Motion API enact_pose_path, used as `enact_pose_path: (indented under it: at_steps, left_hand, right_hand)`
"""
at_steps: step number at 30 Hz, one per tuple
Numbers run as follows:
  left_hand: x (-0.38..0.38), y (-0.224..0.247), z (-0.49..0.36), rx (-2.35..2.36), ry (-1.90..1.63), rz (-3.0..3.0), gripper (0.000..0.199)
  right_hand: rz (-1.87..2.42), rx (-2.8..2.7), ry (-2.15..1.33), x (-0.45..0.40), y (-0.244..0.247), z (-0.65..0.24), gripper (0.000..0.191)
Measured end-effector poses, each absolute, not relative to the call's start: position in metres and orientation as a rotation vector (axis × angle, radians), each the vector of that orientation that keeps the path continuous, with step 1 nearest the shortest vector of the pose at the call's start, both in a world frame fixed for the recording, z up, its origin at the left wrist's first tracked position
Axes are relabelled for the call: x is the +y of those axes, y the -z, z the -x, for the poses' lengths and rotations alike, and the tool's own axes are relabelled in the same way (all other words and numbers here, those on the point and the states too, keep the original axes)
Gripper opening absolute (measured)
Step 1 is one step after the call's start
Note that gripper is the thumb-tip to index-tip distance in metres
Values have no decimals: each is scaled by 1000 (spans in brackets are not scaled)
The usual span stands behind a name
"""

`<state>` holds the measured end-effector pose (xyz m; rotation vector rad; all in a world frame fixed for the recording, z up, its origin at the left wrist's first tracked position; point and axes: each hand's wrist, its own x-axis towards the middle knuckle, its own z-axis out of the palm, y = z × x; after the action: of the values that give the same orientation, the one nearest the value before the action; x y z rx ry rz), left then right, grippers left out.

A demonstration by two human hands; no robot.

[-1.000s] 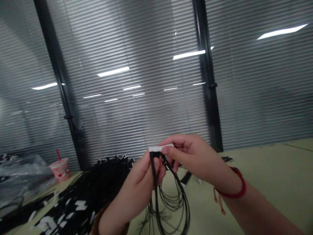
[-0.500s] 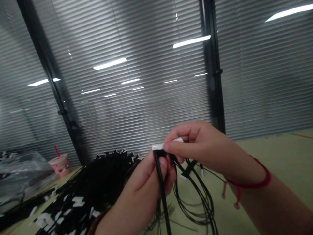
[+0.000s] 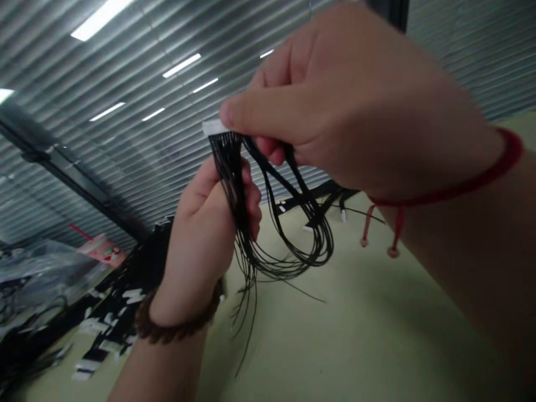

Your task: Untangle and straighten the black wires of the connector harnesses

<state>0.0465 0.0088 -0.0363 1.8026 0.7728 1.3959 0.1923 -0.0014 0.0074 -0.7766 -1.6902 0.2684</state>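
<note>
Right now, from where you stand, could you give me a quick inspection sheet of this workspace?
Surface: a pale green tabletop.
Job's things: a white multi-pin connector with thin black wires running from it in loops.
Grips: the right hand pinches the connector; the left hand closes around the wires below it.
Clutter: a clear plastic bag and a pink cup with a red straw.
Cables: a heap of black cables with white ends at left; more black cables behind the loops.
Surroundings: slatted blinds reflecting ceiling lights.
</note>
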Motion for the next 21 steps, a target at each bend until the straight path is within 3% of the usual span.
enact_pose_path:
  at_steps: [3,11,21]
  left_hand:
    - [35,48,-40,887,-1180,-1786,7]
    - [90,92,-12,1222,-682,-1988,20]
    - [107,108,7,1870,-580,-2344,21]
  right_hand:
    - [858,-1606,-140,7,-5,-194,34]
    - [659,-1342,-303,37,-1,-218,27]
    - [713,-1265,-395,34,3,-219,17]
